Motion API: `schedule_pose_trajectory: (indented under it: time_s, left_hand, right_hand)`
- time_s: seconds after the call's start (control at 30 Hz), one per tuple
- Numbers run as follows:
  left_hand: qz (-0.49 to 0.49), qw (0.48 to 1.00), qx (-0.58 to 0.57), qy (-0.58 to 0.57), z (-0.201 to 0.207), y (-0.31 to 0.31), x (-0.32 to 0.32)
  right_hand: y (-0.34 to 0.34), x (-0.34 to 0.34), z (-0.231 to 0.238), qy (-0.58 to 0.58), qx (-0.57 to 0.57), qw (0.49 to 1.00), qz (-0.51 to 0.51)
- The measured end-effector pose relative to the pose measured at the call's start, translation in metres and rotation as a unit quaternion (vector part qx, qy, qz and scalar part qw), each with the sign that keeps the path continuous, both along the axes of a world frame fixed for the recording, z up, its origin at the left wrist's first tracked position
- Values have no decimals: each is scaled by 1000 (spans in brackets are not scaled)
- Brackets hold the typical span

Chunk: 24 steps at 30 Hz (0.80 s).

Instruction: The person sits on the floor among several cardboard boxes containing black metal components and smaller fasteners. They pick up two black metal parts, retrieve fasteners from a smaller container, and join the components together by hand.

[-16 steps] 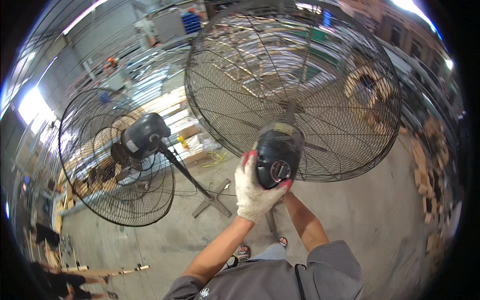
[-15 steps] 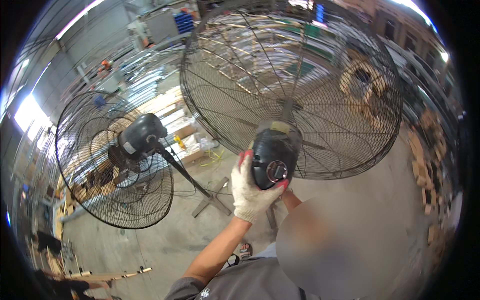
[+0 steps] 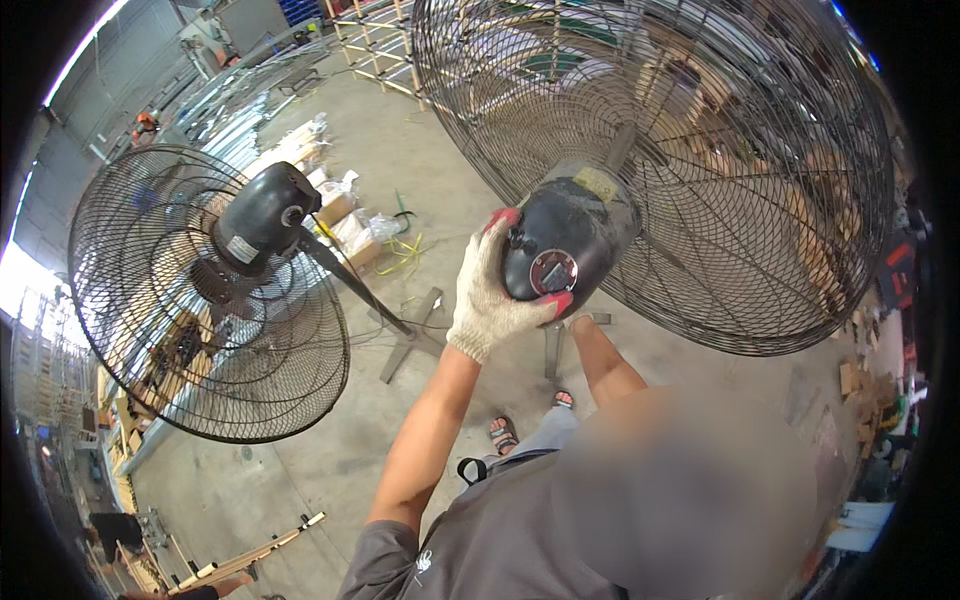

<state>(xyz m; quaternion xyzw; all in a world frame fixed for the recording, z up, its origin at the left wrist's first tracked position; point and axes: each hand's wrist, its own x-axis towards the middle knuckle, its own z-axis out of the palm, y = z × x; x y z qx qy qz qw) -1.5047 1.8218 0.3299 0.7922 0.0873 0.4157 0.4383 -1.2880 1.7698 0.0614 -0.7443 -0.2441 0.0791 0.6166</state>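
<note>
A large black pedestal fan with a round wire cage [image 3: 760,230] fills the upper right. My left hand [image 3: 495,290], in a white knit glove with red fingertips, is wrapped round the side of its black motor housing [image 3: 590,225]. The thumb lies across the housing's lower end beside a round dial [image 3: 553,273]. Below the housing, my right forearm [image 3: 608,368] reaches up toward the fan. Only a bit of my right hand [image 3: 577,319] shows under the motor; its fingers are hidden. Part of the fan's stand [image 3: 555,350] rests on the floor.
A second black fan [image 3: 265,220] stands at left on a crossed base [image 3: 408,345]. Yellow strapping [image 3: 402,258] lies near wrapped long goods [image 3: 345,215]. A wooden rack [image 3: 375,45] is farther off. Wooden pieces [image 3: 865,390] lie at right. Another person's arm [image 3: 228,588] shows at lower left.
The held fan has shifted right and slightly up in the view, turning a little, with my left hand still on the motor. The view has moved, and both my sandalled feet now show.
</note>
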Motion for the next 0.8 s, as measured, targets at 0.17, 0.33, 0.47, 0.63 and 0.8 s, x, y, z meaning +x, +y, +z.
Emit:
schedule_pose_trajectory:
  time_s: [0.17, 0.33, 0.47, 0.63, 0.8]
  left_hand:
    - [-41, 998, 34, 20, 12, 5, 28]
    - [-100, 995, -20, -3, -6, 22, 62]
    - [-174, 984, -21, -25, -26, 39, 92]
    - [-245, 969, -35, -1, -33, 52, 125]
    - [-298, 953, -52, 31, -38, 63, 141]
  right_hand:
    - [-21, 26, 10, -7, -8, 999, -49]
    - [-33, 22, -15, 9, -19, 996, -82]
    - [-43, 24, -40, 16, -20, 993, -119]
    - [-39, 44, -56, 23, -13, 987, -156]
    - [-33, 55, -69, 22, -15, 980, -195]
